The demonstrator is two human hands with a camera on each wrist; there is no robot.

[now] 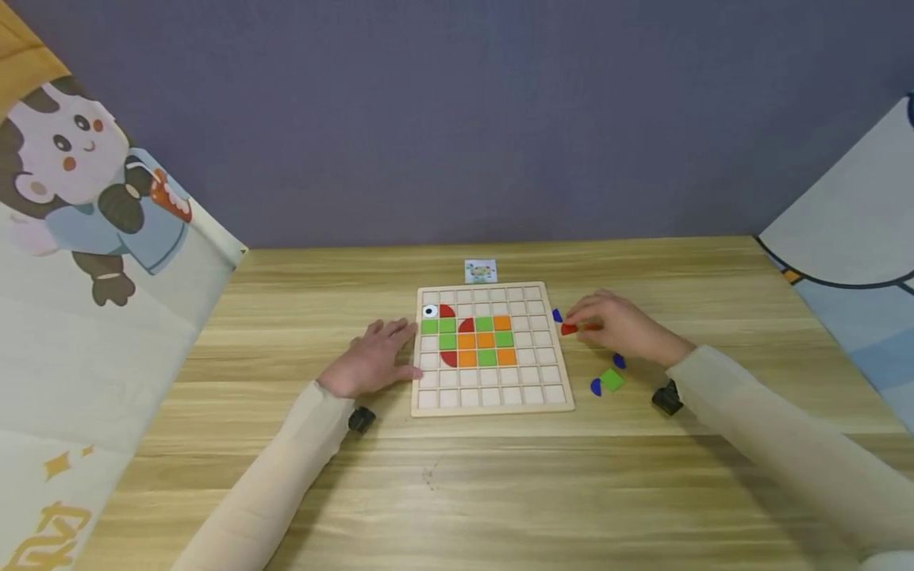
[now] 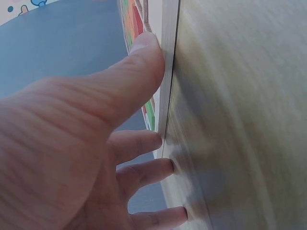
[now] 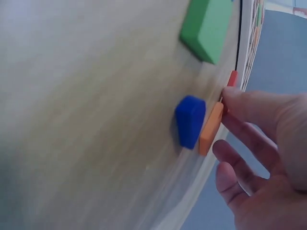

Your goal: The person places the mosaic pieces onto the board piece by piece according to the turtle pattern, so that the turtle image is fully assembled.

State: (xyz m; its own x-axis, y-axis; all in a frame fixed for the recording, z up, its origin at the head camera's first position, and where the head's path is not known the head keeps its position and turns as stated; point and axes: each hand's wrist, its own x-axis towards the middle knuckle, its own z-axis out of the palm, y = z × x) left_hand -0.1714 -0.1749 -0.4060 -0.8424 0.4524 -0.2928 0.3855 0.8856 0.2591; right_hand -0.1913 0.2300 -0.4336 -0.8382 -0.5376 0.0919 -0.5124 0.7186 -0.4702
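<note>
A wooden grid board lies on the table with green, orange and red pieces and a round eye piece set in its squares. My left hand rests at the board's left edge, fingers spread, the thumb over the rim. Beside the board's right edge, my right hand pinches a red piece between thumb and index finger, low over the table. Under that hand lies an orange piece, with a blue piece next to it.
A small picture card lies behind the board. To the right, near my right wrist, are a green square piece and blue pieces. A dark partition stands along the table's back edge.
</note>
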